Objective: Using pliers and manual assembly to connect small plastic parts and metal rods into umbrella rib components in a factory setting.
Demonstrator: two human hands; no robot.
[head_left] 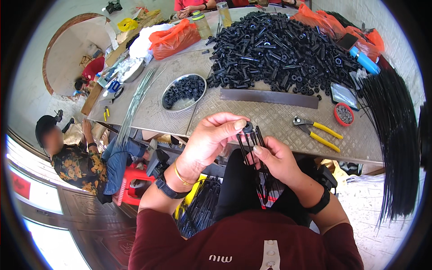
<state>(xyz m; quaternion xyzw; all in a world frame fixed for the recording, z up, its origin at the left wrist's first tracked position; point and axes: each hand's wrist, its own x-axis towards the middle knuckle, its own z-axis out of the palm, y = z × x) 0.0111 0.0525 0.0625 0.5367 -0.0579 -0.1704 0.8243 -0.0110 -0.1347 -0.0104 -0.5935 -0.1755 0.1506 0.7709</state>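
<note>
In front of my lap, both hands are on a black umbrella-like rib assembly (245,145), a small round hub with several thin dark rods hanging down. My left hand (215,137) pinches the hub at the top between thumb and fingers. My right hand (278,158) is closed around the rods a little lower down. The lower ends of the rods hang over my dark trousers. Beyond my hands, on the table, lies a metal bowl (191,107) of small black ring-like parts. To the right, pincers with yellow handles (325,136) rest on the tabletop.
A big heap of black plastic parts (279,49) covers the far table behind a flat metal bar (270,97). A red cup (344,114) of small grey pieces and long black rods (396,135) are right. Silvery wires (137,105) overhang the left edge. A seated person (78,164) is left.
</note>
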